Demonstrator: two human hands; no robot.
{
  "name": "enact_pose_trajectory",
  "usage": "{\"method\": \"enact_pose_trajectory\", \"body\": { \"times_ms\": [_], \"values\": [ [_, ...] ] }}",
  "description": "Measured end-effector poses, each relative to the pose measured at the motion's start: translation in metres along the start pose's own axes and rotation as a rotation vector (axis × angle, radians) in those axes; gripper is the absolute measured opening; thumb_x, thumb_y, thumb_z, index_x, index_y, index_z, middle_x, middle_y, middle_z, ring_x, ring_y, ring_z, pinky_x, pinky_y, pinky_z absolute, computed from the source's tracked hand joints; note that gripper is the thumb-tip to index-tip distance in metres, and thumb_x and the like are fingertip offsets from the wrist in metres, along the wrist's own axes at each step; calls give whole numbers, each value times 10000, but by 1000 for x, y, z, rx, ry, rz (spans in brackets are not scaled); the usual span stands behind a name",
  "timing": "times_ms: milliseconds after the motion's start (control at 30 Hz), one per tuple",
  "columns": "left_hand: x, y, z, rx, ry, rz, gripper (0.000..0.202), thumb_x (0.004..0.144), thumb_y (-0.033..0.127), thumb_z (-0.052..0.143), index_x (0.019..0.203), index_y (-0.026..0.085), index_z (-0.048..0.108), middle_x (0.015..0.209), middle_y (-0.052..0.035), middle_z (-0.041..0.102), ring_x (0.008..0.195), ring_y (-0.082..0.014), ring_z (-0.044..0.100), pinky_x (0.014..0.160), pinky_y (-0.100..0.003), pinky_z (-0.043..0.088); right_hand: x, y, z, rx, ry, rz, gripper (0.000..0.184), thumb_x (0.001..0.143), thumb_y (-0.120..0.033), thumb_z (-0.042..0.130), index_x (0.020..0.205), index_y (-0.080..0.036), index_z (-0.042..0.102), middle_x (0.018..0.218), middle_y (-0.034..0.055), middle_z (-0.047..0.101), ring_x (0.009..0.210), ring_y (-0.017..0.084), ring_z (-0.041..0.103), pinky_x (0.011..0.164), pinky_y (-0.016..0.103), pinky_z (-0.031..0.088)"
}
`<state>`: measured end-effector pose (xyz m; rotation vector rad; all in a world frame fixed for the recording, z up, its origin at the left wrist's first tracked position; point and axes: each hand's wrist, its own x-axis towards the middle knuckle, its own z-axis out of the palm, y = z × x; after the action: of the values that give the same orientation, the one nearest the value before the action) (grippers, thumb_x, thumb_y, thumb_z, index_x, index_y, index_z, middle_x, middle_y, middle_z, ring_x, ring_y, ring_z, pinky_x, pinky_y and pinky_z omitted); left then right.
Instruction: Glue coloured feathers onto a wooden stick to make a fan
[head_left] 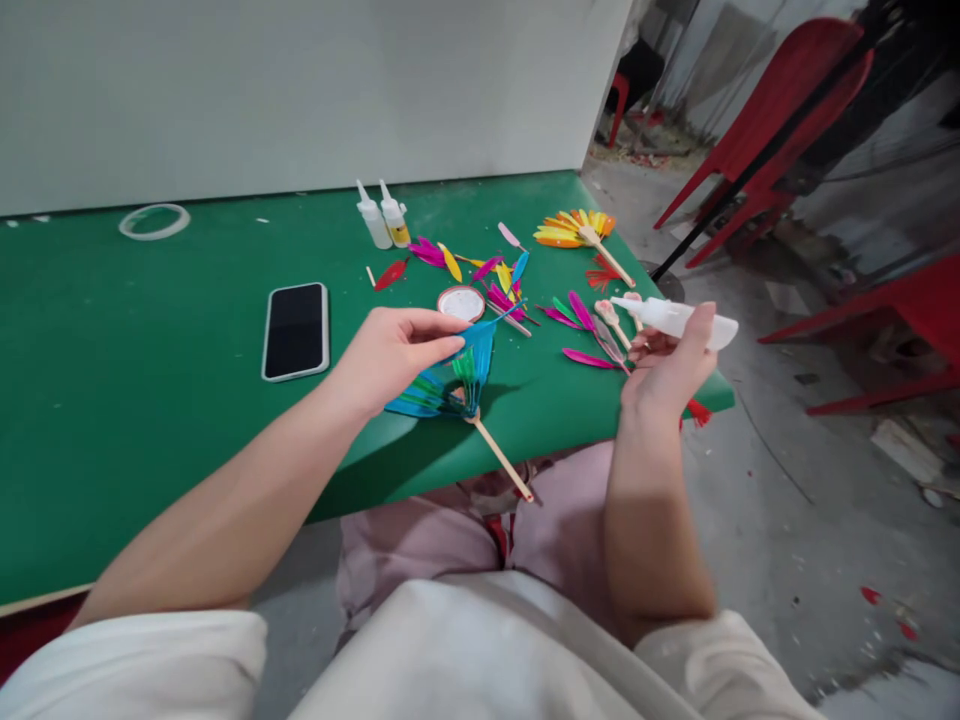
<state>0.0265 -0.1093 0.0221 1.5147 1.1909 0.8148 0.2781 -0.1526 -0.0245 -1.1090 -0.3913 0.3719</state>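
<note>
From where I stand, the left hand [391, 355] has a blue feather [487, 325] pinched between thumb and fingers, its quill pointing toward two o'clock, over the blue-and-green feather fan [465, 370]. That fan lies on the green tabletop [180, 420] just in front of the person, its wooden handle [501, 458] aimed at five o'clock and overhanging the edge. Out at the fan's three o'clock, the right hand [667, 370] is wrapped around a white squeeze bottle [679, 318], nozzle toward nine o'clock. I judge this to be a gluing step. To do it neatly, I'd swing the quill round toward the wooden hub, squeeze out one small bead, and press the quill down before releasing it. (Whether the pinched feather touches the fan, I can't tell from here.) The nozzle is best kept clear of the loose magenta feathers [589, 358] near that hand, since a drip could mat them. Fingertips should stay off the wet spot, and the overhanging handle should be steadied so the fan doesn't twist.
</note>
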Motion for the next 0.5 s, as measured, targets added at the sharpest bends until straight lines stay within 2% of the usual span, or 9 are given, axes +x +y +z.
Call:
{"method": "enact_pose_trajectory", "body": {
  "times_ms": [200,367,500],
  "values": [
    [-30,18,-8,51,28,59,265,629,233,727,885,163,731,842,-41,728,827,-182,659,802,-287,516,-24,-19,-22,21,-60,55,362,736,-547,576,632,-202,539,456,-46,517,366,86,475,291,179,297],
    [-51,31,-8,87,37,74,285,631,227,727,905,147,726,852,-56,719,875,-207,654,833,-297,502,-31,-47,-26,38,-148,20,438,731,-603,561,656,-171,567,464,-31,517,369,87,485,292,183,297],
    [-63,37,-7,78,18,95,303,627,238,733,908,127,725,839,-67,719,847,-202,660,828,-315,512,-36,-60,-28,60,-169,8,448,713,-613,577,647,-171,548,451,-33,510,355,91,471,289,191,299]
  ]
}}
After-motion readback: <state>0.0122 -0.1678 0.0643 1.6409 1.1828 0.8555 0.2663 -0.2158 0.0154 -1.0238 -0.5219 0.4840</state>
